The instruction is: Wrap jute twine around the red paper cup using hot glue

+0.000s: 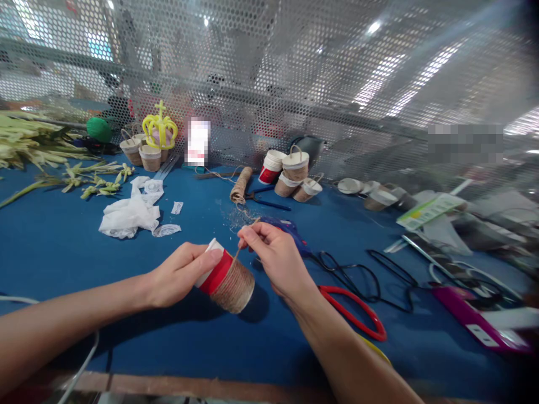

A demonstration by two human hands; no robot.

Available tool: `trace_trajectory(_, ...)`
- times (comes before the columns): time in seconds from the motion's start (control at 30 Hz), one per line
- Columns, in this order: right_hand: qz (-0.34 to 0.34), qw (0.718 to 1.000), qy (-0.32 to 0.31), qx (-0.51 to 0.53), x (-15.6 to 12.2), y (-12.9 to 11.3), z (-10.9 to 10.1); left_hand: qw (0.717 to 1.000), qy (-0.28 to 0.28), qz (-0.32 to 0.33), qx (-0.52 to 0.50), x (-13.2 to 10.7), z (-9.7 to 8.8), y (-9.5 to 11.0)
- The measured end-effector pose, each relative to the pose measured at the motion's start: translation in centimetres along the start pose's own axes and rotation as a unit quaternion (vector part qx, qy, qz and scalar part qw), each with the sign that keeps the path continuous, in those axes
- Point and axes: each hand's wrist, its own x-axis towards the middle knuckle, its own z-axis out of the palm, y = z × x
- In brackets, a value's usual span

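Observation:
My left hand (183, 273) grips a red and white paper cup (219, 273) by its rim end, tilted on its side above the blue table. Brown jute twine (233, 287) is wound in close turns around the cup's lower part. Between the thumb and fingers of my right hand (273, 255) is the loose end of that twine, drawn up off the cup. Behind my right hand lies a blue glue gun (286, 227), partly hidden by it. A spool of twine (241, 184) lies farther back, with a strand running toward my right hand.
White lace (130, 215) lies left of the cup. Blue-handled pliers (269, 201) rest by the spool. Several small twine-wrapped buckets (295, 164) stand at the back. Red scissor handles (357, 311), a black cord (349, 275) and a purple power strip (471, 317) are at right.

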Motion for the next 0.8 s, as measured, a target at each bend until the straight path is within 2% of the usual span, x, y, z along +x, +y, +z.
trace_trajectory(0.3,0.012,0.999,-0.026,-0.018,-0.1,-0.5,0.6,0.997,-0.019,0.064,0.042,-0.3,-0.2,0.4)
trace_trajectory(0.47,0.001,1.000,-0.013,0.010,0.0,-0.4,0.3,0.998,-0.032,0.042,0.043,-0.3,-0.2,0.4)
trace_trajectory(0.6,-0.026,0.999,0.013,0.037,0.0,-0.2,0.0,0.999,-0.008,0.021,0.031,0.1,-0.1,-0.4)
trace_trajectory(0.8,-0.025,0.998,0.021,0.054,0.0,-0.1,0.1,1.000,-0.008,-0.002,0.010,0.2,0.0,-0.6)
